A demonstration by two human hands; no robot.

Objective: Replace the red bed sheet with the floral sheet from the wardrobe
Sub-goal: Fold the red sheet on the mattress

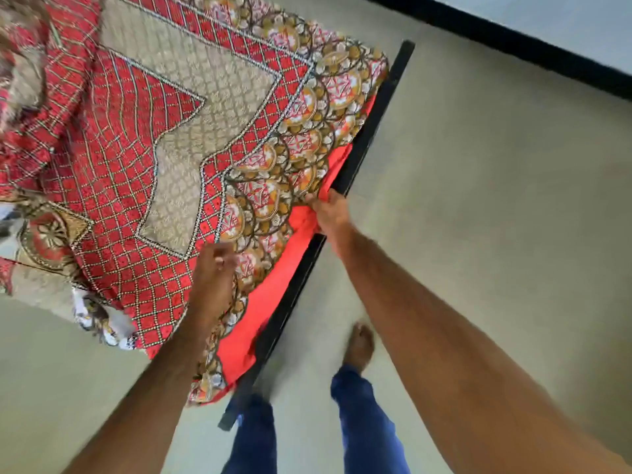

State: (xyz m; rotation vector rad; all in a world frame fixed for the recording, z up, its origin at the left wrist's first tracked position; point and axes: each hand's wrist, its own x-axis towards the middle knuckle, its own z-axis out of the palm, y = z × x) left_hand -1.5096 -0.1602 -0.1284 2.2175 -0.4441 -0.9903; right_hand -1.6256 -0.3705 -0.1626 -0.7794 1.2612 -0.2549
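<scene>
Pale, smooth floor point(478, 200) all around. On the bed, spread wide, the patterned floral sheet point(143, 138): soft cloth, red lattice around a beige zigzag panel, scalloped round medallions along the border. Beneath its edge, a strip of plain red bed sheet point(270, 292), smooth and bright, draped against the straight black bed frame point(362, 145). Right hand point(328, 213) at the frame, fingers curled, gripping bunched cloth where both sheets meet. Left hand point(213, 271) over the border, blurred; grip cannot be told.
</scene>
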